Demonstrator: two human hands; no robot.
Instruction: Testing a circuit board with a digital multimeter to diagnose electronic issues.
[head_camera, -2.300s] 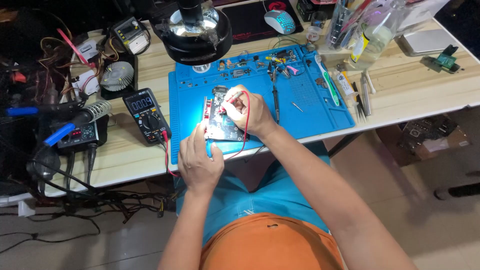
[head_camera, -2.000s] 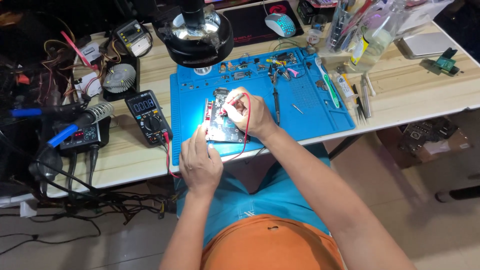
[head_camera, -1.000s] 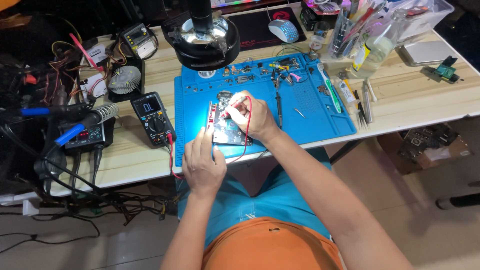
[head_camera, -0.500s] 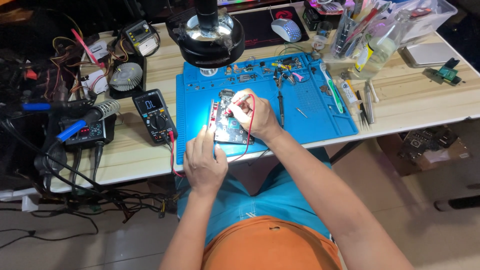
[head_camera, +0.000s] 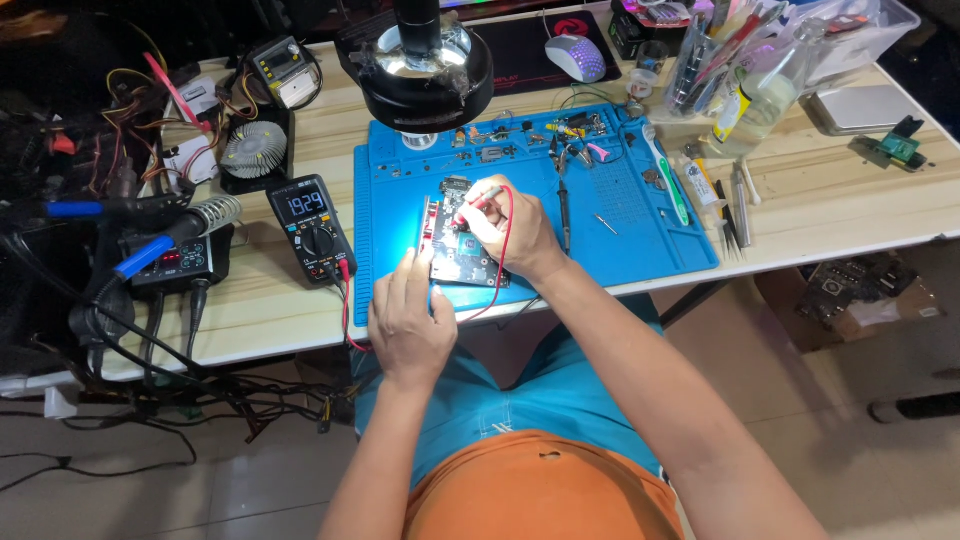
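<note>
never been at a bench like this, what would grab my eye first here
First the bright blue work mat at the middle of the wooden table, where the right hand holds a red probe to a circuit board and the left hand rests at the board's near edge. Just behind stands a big black ring lamp. Left of the mat lies a black multimeter with its screen lit.

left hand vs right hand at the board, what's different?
The left hand lies flat, palm down, at the near-left edge of the circuit board and holds no tool. The right hand is curled above the board, gripping a red test probe whose red lead loops back toward the table edge. The left sits nearer the body, the right farther onto the blue mat. Both are bare.
</note>
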